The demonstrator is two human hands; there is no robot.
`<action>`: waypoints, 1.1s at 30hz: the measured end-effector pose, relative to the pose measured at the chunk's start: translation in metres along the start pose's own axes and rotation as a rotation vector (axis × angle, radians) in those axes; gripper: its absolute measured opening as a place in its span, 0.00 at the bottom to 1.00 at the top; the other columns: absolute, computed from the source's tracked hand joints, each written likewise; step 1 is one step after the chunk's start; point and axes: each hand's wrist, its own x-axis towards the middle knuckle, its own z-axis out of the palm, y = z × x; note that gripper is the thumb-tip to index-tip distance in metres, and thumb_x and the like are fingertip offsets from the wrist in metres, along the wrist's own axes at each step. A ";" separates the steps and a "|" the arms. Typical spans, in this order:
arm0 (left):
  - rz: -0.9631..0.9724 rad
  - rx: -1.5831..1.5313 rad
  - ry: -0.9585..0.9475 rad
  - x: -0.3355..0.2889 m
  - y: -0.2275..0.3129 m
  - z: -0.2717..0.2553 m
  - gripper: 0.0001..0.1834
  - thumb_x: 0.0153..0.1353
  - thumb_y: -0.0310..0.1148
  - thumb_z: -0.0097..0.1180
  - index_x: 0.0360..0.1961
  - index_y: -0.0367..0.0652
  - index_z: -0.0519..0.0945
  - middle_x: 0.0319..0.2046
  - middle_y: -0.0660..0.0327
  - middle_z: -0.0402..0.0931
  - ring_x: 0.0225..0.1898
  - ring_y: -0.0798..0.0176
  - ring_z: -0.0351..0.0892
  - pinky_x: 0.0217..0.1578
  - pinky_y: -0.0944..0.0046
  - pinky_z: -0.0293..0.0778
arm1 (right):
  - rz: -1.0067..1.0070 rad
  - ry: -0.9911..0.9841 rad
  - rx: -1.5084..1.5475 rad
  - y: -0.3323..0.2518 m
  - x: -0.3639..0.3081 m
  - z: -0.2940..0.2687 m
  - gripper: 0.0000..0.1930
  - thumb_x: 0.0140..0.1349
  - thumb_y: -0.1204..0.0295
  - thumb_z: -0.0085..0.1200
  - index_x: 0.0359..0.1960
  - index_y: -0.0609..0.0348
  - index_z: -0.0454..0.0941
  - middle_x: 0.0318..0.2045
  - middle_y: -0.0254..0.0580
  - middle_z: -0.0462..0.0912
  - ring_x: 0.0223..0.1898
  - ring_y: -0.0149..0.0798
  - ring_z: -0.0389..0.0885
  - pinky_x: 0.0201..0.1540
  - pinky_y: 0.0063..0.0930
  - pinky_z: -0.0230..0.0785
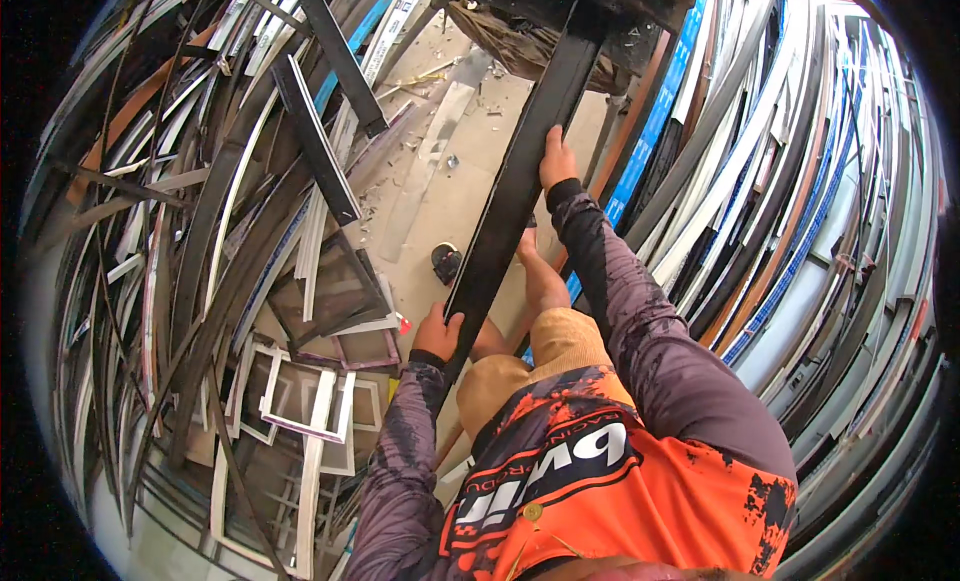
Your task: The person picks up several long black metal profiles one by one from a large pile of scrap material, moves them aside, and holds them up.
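Note:
A long black metal profile (525, 146) slants across the middle, from a dark bench or machine (640, 16) at the far end back toward my body. My left hand (438, 334) grips its left edge close to me, thumb on top. Farther along, my right hand (558, 161) is closed round the right edge. The undersides of the profile and most fingertips are hidden. Two short black profile pieces (315, 141) lie on the pile to the left.
Long profiles (770, 171) are stacked densely along the right, with a blue-wrapped profile (655, 111) nearest. A tangled heap of strips (190, 201) fills the left. White frames (310, 411) lie at lower left. Scraps litter the pale floor (440, 196) near my shoe (446, 264).

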 end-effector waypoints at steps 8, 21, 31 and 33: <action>0.088 -0.027 0.081 0.029 0.022 0.019 0.22 0.65 0.48 0.51 0.43 0.37 0.70 0.32 0.39 0.77 0.38 0.33 0.76 0.37 0.43 0.71 | 0.060 -0.061 0.007 0.010 0.044 -0.012 0.38 0.67 0.41 0.35 0.45 0.74 0.76 0.43 0.65 0.80 0.49 0.59 0.78 0.52 0.42 0.66; -0.014 0.030 -0.004 0.047 0.015 0.031 0.28 0.64 0.47 0.52 0.58 0.39 0.67 0.38 0.37 0.78 0.41 0.33 0.76 0.40 0.44 0.72 | 0.032 -0.037 -0.239 -0.009 0.038 -0.011 0.37 0.68 0.41 0.31 0.48 0.68 0.75 0.46 0.67 0.78 0.53 0.63 0.74 0.56 0.46 0.63; -0.078 0.169 -0.001 0.030 0.064 0.015 0.25 0.64 0.51 0.51 0.42 0.35 0.69 0.31 0.36 0.77 0.36 0.31 0.75 0.35 0.40 0.70 | 0.119 -0.070 -0.003 0.010 0.060 -0.028 0.42 0.67 0.38 0.32 0.52 0.76 0.72 0.50 0.69 0.76 0.55 0.61 0.73 0.58 0.41 0.62; -0.083 0.137 -0.016 0.028 0.048 0.013 0.25 0.64 0.51 0.51 0.42 0.36 0.69 0.32 0.36 0.77 0.37 0.31 0.75 0.36 0.40 0.70 | 0.098 -0.040 -0.119 -0.004 0.044 -0.016 0.43 0.66 0.38 0.32 0.53 0.76 0.72 0.51 0.68 0.76 0.56 0.60 0.72 0.59 0.40 0.61</action>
